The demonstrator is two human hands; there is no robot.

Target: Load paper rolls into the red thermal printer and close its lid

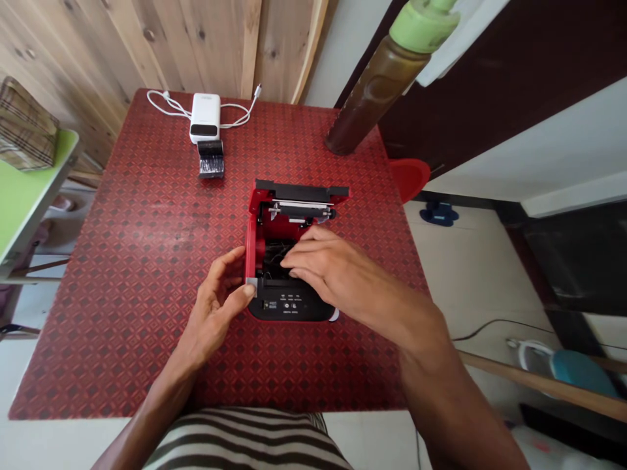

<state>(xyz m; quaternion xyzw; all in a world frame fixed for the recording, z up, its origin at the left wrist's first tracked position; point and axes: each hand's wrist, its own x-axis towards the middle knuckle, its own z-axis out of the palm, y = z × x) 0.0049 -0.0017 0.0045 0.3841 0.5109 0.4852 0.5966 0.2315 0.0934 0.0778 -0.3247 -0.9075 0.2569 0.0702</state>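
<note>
A small red and black printer [274,215] stands in the middle of the red patterned table [147,248], its lid [301,190] swung up at the back. My left hand [220,300] grips its left front corner, thumb on the front edge and fingers curled against the red side. My right hand [333,267] lies over the open paper bay, fingers stretched flat and pointing left into it. Whatever sits under those fingers is hidden. The black control panel [289,305] with small buttons faces me.
A white power bank [204,116] with a white cable [166,104] lies at the table's far side, a small black part [211,158] just before it. A tall brown bottle [377,85] stands at the far right corner. A green table [24,189] stands left.
</note>
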